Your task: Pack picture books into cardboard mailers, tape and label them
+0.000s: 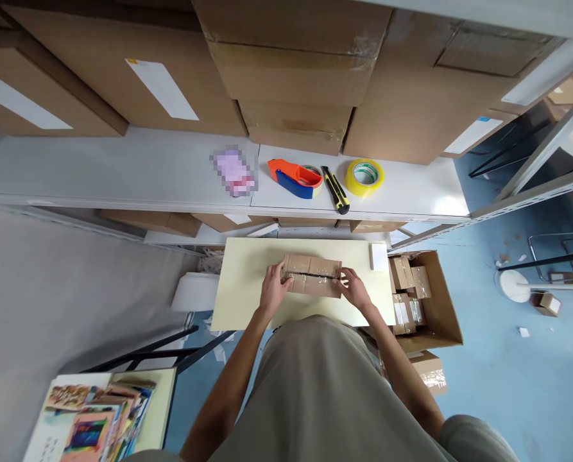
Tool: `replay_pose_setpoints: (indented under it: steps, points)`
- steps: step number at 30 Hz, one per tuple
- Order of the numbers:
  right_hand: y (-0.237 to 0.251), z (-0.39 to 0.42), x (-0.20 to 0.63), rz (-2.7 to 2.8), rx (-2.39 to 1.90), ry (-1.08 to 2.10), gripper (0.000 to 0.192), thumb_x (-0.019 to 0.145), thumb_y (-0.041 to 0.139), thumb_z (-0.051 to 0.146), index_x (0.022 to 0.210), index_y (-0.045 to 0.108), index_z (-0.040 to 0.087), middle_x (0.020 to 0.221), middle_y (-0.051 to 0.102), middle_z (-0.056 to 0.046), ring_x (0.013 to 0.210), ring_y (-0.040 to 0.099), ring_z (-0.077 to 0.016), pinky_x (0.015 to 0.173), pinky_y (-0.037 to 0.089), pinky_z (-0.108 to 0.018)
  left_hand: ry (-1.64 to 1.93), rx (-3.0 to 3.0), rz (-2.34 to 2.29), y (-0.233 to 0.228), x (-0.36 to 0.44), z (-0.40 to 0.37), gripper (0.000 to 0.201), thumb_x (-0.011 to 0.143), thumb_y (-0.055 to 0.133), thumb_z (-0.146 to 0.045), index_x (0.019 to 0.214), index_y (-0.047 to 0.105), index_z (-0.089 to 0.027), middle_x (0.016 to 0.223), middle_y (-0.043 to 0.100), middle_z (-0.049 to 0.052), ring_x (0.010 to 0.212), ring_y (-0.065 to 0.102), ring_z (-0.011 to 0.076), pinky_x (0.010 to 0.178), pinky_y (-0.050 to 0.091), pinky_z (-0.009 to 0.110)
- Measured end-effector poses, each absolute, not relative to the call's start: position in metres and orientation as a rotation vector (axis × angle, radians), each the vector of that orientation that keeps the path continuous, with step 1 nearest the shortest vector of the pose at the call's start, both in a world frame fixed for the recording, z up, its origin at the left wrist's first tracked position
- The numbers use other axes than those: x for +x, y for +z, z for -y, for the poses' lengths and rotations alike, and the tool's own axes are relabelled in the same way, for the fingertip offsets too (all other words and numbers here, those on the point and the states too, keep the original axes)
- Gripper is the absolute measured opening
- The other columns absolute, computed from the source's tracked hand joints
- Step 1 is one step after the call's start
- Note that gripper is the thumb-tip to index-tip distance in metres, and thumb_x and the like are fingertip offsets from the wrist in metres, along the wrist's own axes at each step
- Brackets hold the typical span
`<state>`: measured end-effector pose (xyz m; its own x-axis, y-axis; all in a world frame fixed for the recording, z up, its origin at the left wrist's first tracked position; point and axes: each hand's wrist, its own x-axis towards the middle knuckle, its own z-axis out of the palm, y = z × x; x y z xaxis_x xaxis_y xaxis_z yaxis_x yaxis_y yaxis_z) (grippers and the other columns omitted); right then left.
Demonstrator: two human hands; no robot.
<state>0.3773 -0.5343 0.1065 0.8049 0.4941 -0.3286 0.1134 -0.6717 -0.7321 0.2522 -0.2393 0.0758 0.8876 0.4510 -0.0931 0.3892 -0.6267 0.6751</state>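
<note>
Both flaps of small carton [312, 274] pinched shut by left hand [273, 287] and right hand [355, 289]; keep seam flush.

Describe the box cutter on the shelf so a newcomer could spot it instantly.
Start at the long white shelf under the stacked brown cardboard cartons. Right of centre lie three tools: an orange-and-blue tape dispenser, then a slim black-and-yellow utility knife, then a yellow tape roll. The knife is the only thin, straight one.

Both bare arms extended forward; left hand [273, 287] and right hand [355, 289] palms down, fingers curled, level, apart.
</note>
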Motion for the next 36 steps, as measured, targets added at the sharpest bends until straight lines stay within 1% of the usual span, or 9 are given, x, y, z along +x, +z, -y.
replay_pose_setpoints:
  steps: [6,14,20,23,25,27,30,33,36]
  points:
    - [0.099,0.526,0.374,0.279,-2.250,0.626,0.032,0.106,0.062,0.026,0.136,0.074,0.021,0.142,0.073,-0.014,0.106,0.083,-0.0226,0.096,0.072,-0.038,0.000,2.249,-0.576,0.071,0.259,0.229,0.039,0.097,0.076,-0.020,0.136,0.075,-0.025,0.125,0.072,0.009,0.101,0.078,0.0250,0.104,0.065,0.041]
    - [0.100,0.526,0.374,0.279,-2.238,0.608,0.048,0.107,0.061,0.031,0.155,0.066,0.023,0.149,0.073,-0.015,0.109,0.083,-0.0243,0.097,0.073,-0.041,0.094,2.133,-0.567,0.069,0.254,0.229,0.030,0.099,0.073,-0.022,0.129,0.076,-0.023,0.140,0.069,0.012,0.096,0.080,0.0209,0.099,0.069,0.039]
    - [0.101,0.523,0.373,0.299,-2.294,0.592,0.049,0.109,0.059,0.032,0.156,0.066,0.024,0.147,0.074,-0.016,0.109,0.083,-0.0254,0.099,0.073,-0.043,0.105,2.133,-0.553,0.070,0.252,0.229,0.026,0.100,0.069,-0.026,0.123,0.081,-0.026,0.123,0.076,0.008,0.098,0.080,0.0221,0.098,0.069,0.037]
    - [0.101,0.519,0.373,0.311,-2.323,0.605,0.047,0.109,0.059,0.030,0.155,0.068,0.024,0.144,0.075,-0.016,0.106,0.083,-0.0253,0.098,0.073,-0.042,0.076,2.156,-0.513,0.071,0.252,0.222,0.022,0.103,0.065,-0.028,0.116,0.083,-0.027,0.115,0.077,0.007,0.092,0.079,0.0212,0.095,0.068,0.036]
    - [0.106,0.517,0.375,0.336,-2.386,0.614,0.046,0.108,0.059,0.028,0.153,0.070,0.023,0.148,0.074,-0.016,0.107,0.084,-0.0257,0.098,0.072,-0.041,0.054,2.193,-0.479,0.074,0.253,0.215,0.020,0.103,0.065,-0.029,0.112,0.083,-0.028,0.112,0.076,0.007,0.092,0.078,0.0218,0.095,0.067,0.036]
    - [0.119,0.512,0.379,0.379,-2.487,0.559,0.043,0.108,0.060,0.026,0.149,0.072,0.022,0.156,0.070,-0.017,0.116,0.083,-0.0286,0.103,0.071,-0.044,0.077,2.241,-0.450,0.082,0.256,0.208,0.017,0.102,0.068,-0.032,0.109,0.083,-0.027,0.114,0.076,0.008,0.101,0.079,0.0248,0.100,0.067,0.039]
    - [0.160,0.495,0.395,0.516,-2.572,0.277,0.042,0.112,0.055,0.031,0.149,0.073,0.022,0.158,0.069,-0.018,0.138,0.074,-0.0341,0.118,0.063,-0.050,0.230,2.262,-0.407,0.109,0.271,0.197,0.020,0.105,0.066,-0.036,0.109,0.083,-0.026,0.122,0.077,0.011,0.116,0.077,0.0282,0.109,0.064,0.043]
    - [0.222,0.458,0.425,0.748,-2.503,-0.037,0.047,0.118,0.045,0.040,0.156,0.066,0.022,0.158,0.068,-0.019,0.149,0.065,-0.0341,0.128,0.054,-0.052,0.427,2.193,-0.357,0.156,0.301,0.189,0.027,0.112,0.057,-0.034,0.115,0.081,-0.025,0.122,0.079,0.010,0.114,0.077,0.0257,0.109,0.063,0.042]
    - [0.279,0.402,0.460,0.956,-2.475,-0.194,0.050,0.120,0.042,0.042,0.161,0.060,0.020,0.162,0.065,-0.018,0.155,0.058,-0.0353,0.133,0.046,-0.055,0.597,2.111,-0.286,0.212,0.339,0.188,0.026,0.111,0.056,-0.027,0.119,0.081,-0.024,0.123,0.080,0.009,0.114,0.077,0.0237,0.107,0.063,0.039]
